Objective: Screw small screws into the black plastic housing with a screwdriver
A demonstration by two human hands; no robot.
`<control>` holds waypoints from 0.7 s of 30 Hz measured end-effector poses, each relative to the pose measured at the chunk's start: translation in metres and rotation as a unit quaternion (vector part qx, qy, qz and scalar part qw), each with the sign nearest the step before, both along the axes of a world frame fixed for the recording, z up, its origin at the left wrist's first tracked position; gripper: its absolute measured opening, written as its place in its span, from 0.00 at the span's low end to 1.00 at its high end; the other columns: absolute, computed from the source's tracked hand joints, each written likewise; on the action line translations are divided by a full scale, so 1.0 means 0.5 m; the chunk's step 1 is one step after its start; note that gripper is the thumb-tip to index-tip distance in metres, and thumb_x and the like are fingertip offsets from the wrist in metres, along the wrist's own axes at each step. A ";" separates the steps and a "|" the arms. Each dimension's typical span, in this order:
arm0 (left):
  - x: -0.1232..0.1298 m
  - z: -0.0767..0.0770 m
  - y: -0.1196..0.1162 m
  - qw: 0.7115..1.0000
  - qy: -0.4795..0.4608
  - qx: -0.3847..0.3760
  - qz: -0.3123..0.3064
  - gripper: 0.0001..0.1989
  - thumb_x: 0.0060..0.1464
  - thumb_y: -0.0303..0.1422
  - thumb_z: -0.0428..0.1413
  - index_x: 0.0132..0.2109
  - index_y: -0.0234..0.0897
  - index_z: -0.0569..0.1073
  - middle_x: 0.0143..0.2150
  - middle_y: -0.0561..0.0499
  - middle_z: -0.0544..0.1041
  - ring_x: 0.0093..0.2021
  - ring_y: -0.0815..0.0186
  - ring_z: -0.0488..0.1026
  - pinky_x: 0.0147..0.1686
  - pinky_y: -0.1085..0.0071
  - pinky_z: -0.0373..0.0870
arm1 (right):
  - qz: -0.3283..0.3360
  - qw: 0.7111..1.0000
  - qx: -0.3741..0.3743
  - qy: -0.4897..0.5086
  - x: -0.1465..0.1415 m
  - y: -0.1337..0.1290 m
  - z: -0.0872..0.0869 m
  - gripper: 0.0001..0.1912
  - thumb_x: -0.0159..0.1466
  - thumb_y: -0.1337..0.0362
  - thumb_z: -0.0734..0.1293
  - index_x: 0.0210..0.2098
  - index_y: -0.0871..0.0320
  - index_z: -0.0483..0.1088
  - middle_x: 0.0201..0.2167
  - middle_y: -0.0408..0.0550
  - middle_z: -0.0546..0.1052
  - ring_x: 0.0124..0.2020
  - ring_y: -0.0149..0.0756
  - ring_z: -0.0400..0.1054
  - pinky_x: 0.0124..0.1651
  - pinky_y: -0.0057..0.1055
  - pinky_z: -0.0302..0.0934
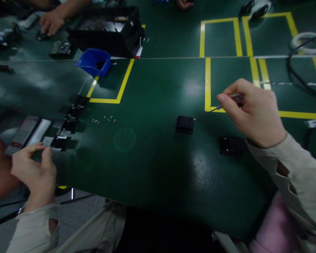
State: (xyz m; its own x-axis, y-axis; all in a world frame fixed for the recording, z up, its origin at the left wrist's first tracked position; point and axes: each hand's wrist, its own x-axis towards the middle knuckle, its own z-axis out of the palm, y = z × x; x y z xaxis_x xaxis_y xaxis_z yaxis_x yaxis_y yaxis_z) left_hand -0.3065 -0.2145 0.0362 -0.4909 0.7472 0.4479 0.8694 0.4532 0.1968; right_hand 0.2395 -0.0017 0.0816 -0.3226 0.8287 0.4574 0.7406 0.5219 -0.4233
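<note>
My right hand [252, 110] is closed around the handle of a thin screwdriver [208, 113]. The shaft points left, its tip beside the right edge of a small black rectangular case [185, 124] lying on the table; a tiny bright spot shows at the tip. Under my right wrist lies a second black piece [230, 145] with small shiny spots. My left hand [35, 168] is pinched at the near end of a row of small black and silver parts [71, 117]. What sits between its fingertips is unclear. Several small screws [96, 121] lie right of that row.
A blue bin [94, 62] and a large black tray [105, 31] stand at the back left. Another person's hand [52, 23] works beside the tray; another person's arm [0, 172] is at far left. Yellow tape [208, 84] marks the green table. A tape roll [309, 43] and cable lie right.
</note>
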 end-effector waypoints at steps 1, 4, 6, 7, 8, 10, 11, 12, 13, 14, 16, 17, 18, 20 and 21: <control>-0.002 0.000 0.004 1.000 0.018 -0.002 0.005 0.08 0.54 0.36 0.57 0.38 0.38 0.69 0.39 0.52 0.70 0.44 0.57 0.67 0.50 0.61 0.61 | 0.000 1.000 -0.003 -0.001 0.000 0.000 0.000 0.11 0.67 0.58 0.66 0.32 0.58 0.69 0.23 0.43 0.72 0.22 0.26 0.64 0.30 0.28 0.54; -0.007 0.000 0.016 0.999 0.027 -0.017 0.014 0.07 0.55 0.37 0.56 0.40 0.39 0.70 0.41 0.53 0.72 0.45 0.58 0.68 0.50 0.63 0.62 | 0.003 1.000 0.007 0.004 0.001 -0.002 0.001 0.11 0.67 0.58 0.66 0.32 0.58 0.69 0.23 0.43 0.73 0.23 0.27 0.65 0.30 0.28 0.54; -0.009 0.001 0.021 0.999 0.029 -0.014 0.023 0.08 0.55 0.38 0.56 0.39 0.40 0.70 0.40 0.54 0.72 0.44 0.59 0.68 0.49 0.64 0.62 | 0.002 1.000 0.014 0.011 0.001 -0.003 0.001 0.10 0.66 0.58 0.66 0.32 0.58 0.68 0.22 0.42 0.72 0.22 0.27 0.64 0.30 0.28 0.54; -0.009 0.002 0.024 0.999 0.028 -0.009 0.022 0.08 0.54 0.38 0.56 0.39 0.39 0.70 0.39 0.54 0.71 0.43 0.59 0.68 0.49 0.64 0.62 | 0.002 1.000 0.013 0.013 0.001 -0.003 0.000 0.10 0.66 0.59 0.66 0.31 0.57 0.68 0.22 0.42 0.72 0.22 0.27 0.64 0.30 0.28 0.54; -0.008 0.004 0.027 0.999 0.026 -0.006 0.020 0.08 0.54 0.38 0.56 0.38 0.39 0.70 0.38 0.54 0.71 0.42 0.59 0.68 0.48 0.64 0.63 | 0.002 1.000 0.011 0.014 0.001 -0.003 0.000 0.10 0.66 0.59 0.66 0.31 0.57 0.68 0.22 0.41 0.72 0.21 0.27 0.64 0.30 0.28 0.54; -0.004 0.009 0.034 1.000 0.020 -0.011 0.016 0.08 0.55 0.38 0.56 0.40 0.40 0.71 0.39 0.54 0.71 0.42 0.60 0.68 0.48 0.65 0.63 | 0.007 1.000 0.011 0.018 0.001 -0.003 0.001 0.09 0.66 0.59 0.66 0.31 0.57 0.67 0.23 0.42 0.73 0.22 0.28 0.65 0.29 0.29 0.54; -0.002 0.012 0.038 0.999 0.026 -0.005 0.027 0.08 0.55 0.38 0.56 0.40 0.40 0.72 0.37 0.55 0.70 0.41 0.60 0.68 0.47 0.65 0.63 | 0.009 1.000 0.011 0.020 0.001 -0.003 0.002 0.10 0.66 0.59 0.66 0.31 0.56 0.67 0.23 0.42 0.73 0.22 0.28 0.65 0.29 0.30 0.54; 0.000 0.015 0.044 0.999 0.024 -0.022 0.021 0.09 0.56 0.39 0.55 0.42 0.41 0.72 0.38 0.55 0.70 0.41 0.60 0.67 0.47 0.65 0.63 | 0.010 1.000 0.009 0.019 0.001 -0.003 0.002 0.10 0.67 0.59 0.66 0.31 0.56 0.67 0.23 0.42 0.73 0.22 0.29 0.66 0.30 0.30 0.55; 0.001 0.018 0.051 0.999 0.025 -0.020 0.016 0.09 0.57 0.40 0.55 0.42 0.41 0.72 0.38 0.55 0.69 0.41 0.60 0.66 0.47 0.66 0.62 | 0.010 1.000 0.003 0.015 0.001 -0.003 0.003 0.09 0.67 0.59 0.65 0.32 0.55 0.67 0.24 0.43 0.73 0.23 0.31 0.66 0.30 0.32 0.55; 0.001 0.020 0.060 0.999 0.025 -0.017 0.017 0.11 0.57 0.41 0.56 0.41 0.40 0.73 0.37 0.54 0.67 0.41 0.61 0.65 0.46 0.67 0.61 | 0.008 1.000 -0.003 0.009 0.002 -0.002 0.003 0.09 0.68 0.58 0.64 0.32 0.54 0.67 0.24 0.44 0.74 0.24 0.32 0.66 0.31 0.33 0.56; -0.003 0.022 0.080 0.999 0.020 -0.028 0.005 0.13 0.57 0.42 0.56 0.41 0.38 0.74 0.37 0.54 0.66 0.39 0.62 0.64 0.45 0.68 0.59 | 0.005 1.000 -0.009 0.004 0.002 -0.001 0.003 0.09 0.68 0.58 0.64 0.32 0.53 0.67 0.25 0.45 0.74 0.25 0.33 0.67 0.32 0.34 0.57; -0.007 0.022 0.092 0.999 0.028 -0.019 -0.005 0.13 0.56 0.42 0.57 0.40 0.36 0.74 0.36 0.54 0.66 0.39 0.63 0.63 0.44 0.68 0.59 | 0.007 1.000 -0.006 0.009 0.003 -0.001 0.003 0.09 0.68 0.58 0.64 0.32 0.53 0.67 0.25 0.45 0.74 0.25 0.33 0.67 0.32 0.33 0.57; -0.011 0.021 0.103 0.999 0.038 -0.021 -0.014 0.12 0.56 0.41 0.57 0.40 0.36 0.74 0.36 0.54 0.66 0.38 0.63 0.63 0.45 0.68 0.59 | 0.011 1.000 -0.005 0.015 0.003 0.000 0.001 0.09 0.67 0.58 0.65 0.32 0.54 0.67 0.25 0.44 0.74 0.25 0.32 0.67 0.32 0.32 0.57; -0.018 0.019 0.126 0.998 0.039 -0.027 -0.034 0.12 0.57 0.41 0.57 0.41 0.36 0.74 0.35 0.54 0.66 0.38 0.64 0.63 0.45 0.68 0.59 | 0.021 0.999 -0.011 0.025 0.004 0.002 -0.002 0.08 0.66 0.59 0.66 0.33 0.56 0.67 0.25 0.43 0.73 0.25 0.30 0.68 0.32 0.30 0.58; -0.020 0.018 0.138 0.998 0.042 -0.025 -0.036 0.12 0.57 0.41 0.57 0.40 0.36 0.74 0.35 0.54 0.66 0.37 0.65 0.63 0.45 0.69 0.59 | 0.024 0.999 -0.021 0.024 0.004 0.003 -0.003 0.07 0.66 0.59 0.66 0.34 0.56 0.67 0.26 0.43 0.73 0.26 0.30 0.69 0.33 0.30 0.58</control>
State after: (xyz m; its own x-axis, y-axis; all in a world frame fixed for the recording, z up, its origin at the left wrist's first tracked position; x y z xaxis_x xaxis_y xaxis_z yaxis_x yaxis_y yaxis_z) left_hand -0.3166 -0.1457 0.0454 -0.3976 0.8019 0.4460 0.9125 0.3964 0.1008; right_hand 0.2416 -0.0002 0.0800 -0.3409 0.8317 0.4383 0.6929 0.5374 -0.4807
